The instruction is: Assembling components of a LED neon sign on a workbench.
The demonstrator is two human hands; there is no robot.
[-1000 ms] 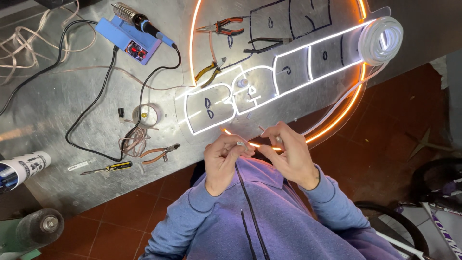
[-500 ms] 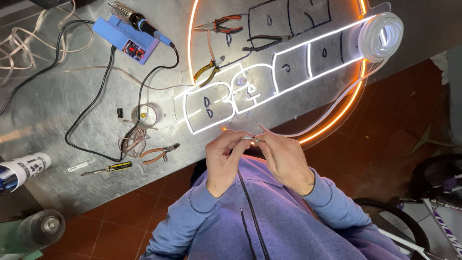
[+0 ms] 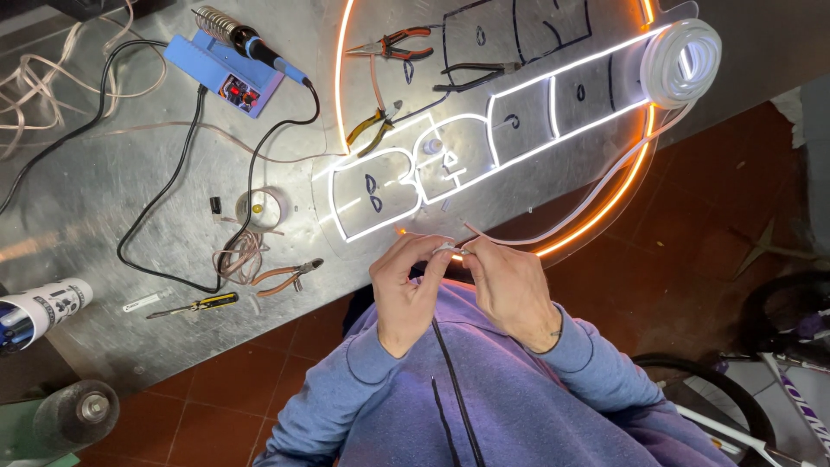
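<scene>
Since before, our left hand (image 3: 406, 290) and right hand (image 3: 510, 290) stay pinching the white strip end (image 3: 451, 251), glowing round acrylic sign (image 3: 519, 121) at twelve o'clock on the grey metal counter (image 3: 104, 207).

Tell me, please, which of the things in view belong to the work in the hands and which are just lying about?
In hand:
left hand and right hand, pinching the end of the white strip
coil of white strip
lit sign panel

Lying about:
blue soldering station
orange-handled pliers
yellow-handled pliers
small screwdriver
red-handled pliers
</scene>
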